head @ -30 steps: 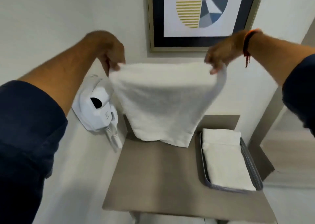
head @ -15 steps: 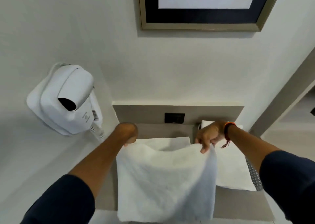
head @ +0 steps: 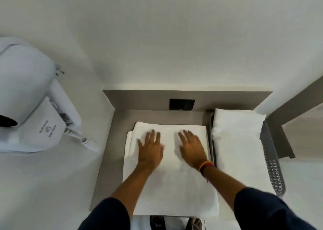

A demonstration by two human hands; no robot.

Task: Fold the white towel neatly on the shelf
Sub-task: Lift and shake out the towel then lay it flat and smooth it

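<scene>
The white towel [head: 174, 186] lies folded flat on the grey shelf [head: 111, 151], its near edge hanging over the shelf's front. A lower layer peeks out at its far left corner. My left hand [head: 150, 151] rests palm down on the towel's far half, fingers spread. My right hand [head: 191, 149] lies flat beside it, also with fingers apart, an orange band on its wrist. Neither hand grips the cloth.
A grey perforated tray [head: 272, 170] with another folded white towel [head: 237, 147] sits at the shelf's right, touching the towel's edge. A white wall-mounted hair dryer [head: 35, 110] with a coiled cord hangs at left. A black socket plate [head: 182, 104] is on the back panel.
Both hands let go of the towel's top edge after lowering it onto the shelf. They now press flat on it. The camera tilted further down.
</scene>
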